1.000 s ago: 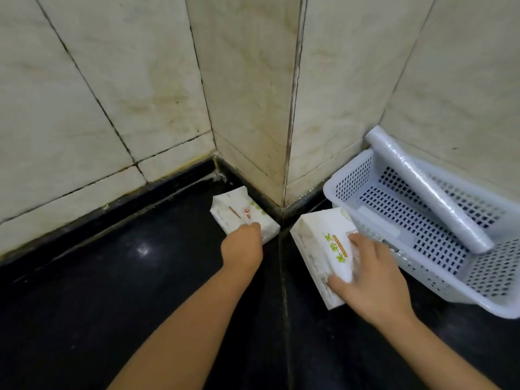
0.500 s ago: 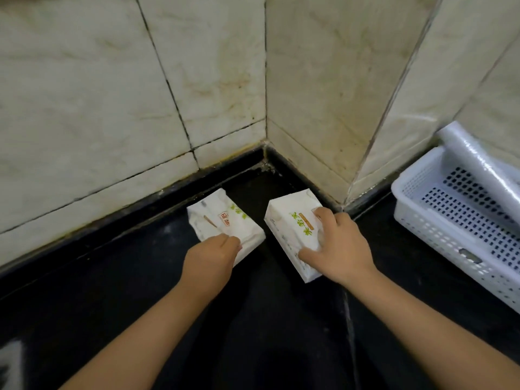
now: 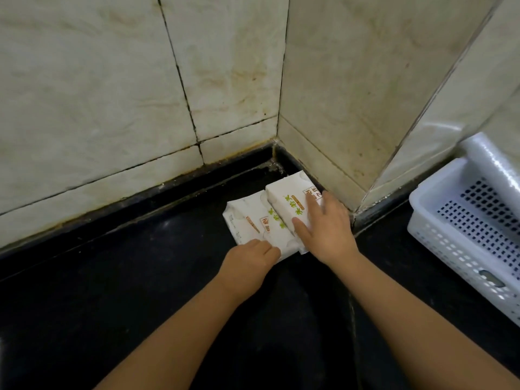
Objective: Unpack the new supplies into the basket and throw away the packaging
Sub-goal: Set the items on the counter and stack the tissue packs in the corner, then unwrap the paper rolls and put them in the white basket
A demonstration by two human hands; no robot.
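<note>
White tissue packs, two, touching on black floor in tiled corner: left pack [image 3: 250, 223] under curled left hand [image 3: 249, 258] fingers at near edge; right pack [image 3: 289, 204] beneath spread right hand [image 3: 323, 229], thumb gripping side. White perforated basket [image 3: 450, 240] well right.

Tissue packs [image 3: 281, 215] now touching (formerly apart)

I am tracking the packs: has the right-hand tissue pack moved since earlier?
Yes. The right tissue pack went left, from the basket toward the wall corner.
</note>
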